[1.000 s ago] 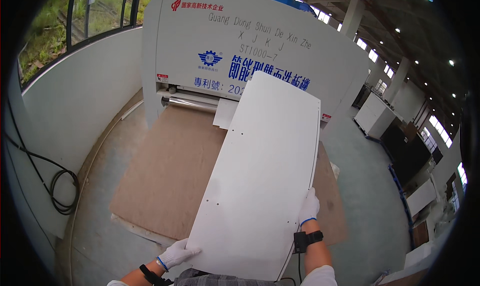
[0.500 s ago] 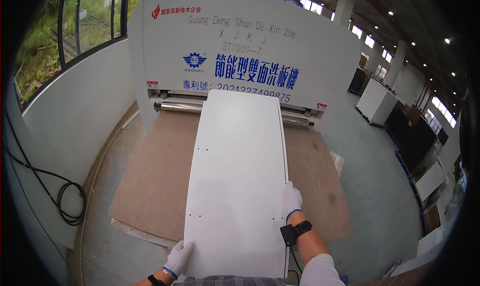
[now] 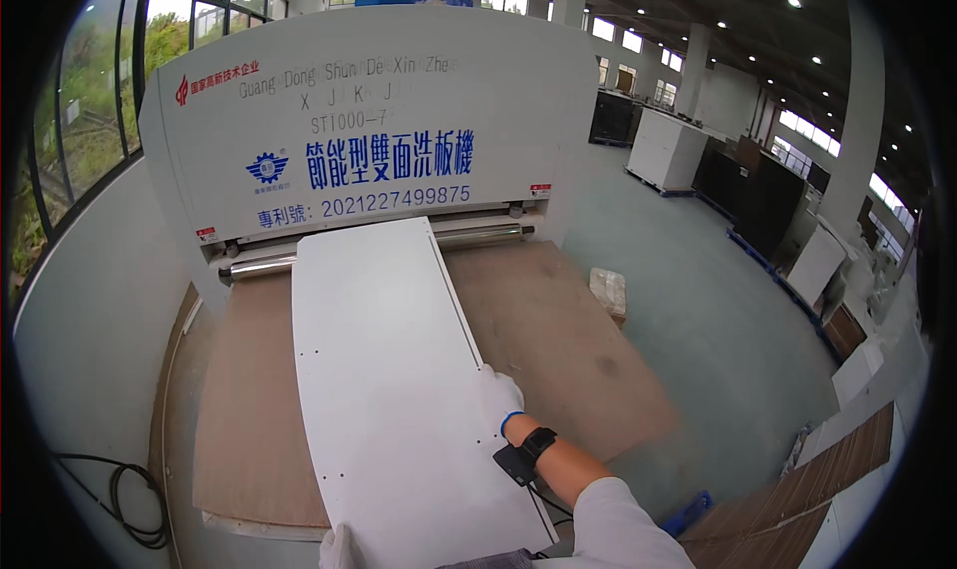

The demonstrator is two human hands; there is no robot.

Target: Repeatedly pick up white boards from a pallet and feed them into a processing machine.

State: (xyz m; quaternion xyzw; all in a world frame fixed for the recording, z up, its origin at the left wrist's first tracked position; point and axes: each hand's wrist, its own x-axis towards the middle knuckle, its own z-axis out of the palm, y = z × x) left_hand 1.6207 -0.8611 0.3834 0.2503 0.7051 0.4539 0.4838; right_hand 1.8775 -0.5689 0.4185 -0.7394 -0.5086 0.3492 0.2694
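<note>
A long white panel [image 3: 389, 370] with small drilled holes and a groove along its right edge reaches from my body to the machine. Its far end lies over the steel roller [image 3: 483, 235], at the slot below the machine's front. My right hand [image 3: 501, 394], in a white glove, grips the panel's right edge about midway along. Near the lower edge of the picture my gloved left hand [image 3: 337, 547] holds the panel's left edge, partly cut off from view. A black strap with a small dark box [image 3: 518, 459] sits on my right wrist.
The large white machine [image 3: 399, 101] stands ahead. Beneath the panel is a brown board surface [image 3: 538, 340]. A wrapped package [image 3: 608, 295] lies beyond its right edge. Black cable [image 3: 140, 509] coils by the left wall. Stacked panels [image 3: 788, 499] are at the lower right.
The panel's far end has dropped from in front of the machine's face to the roller and slot. My view has turned right. Both hands have kept hold of the panel.
</note>
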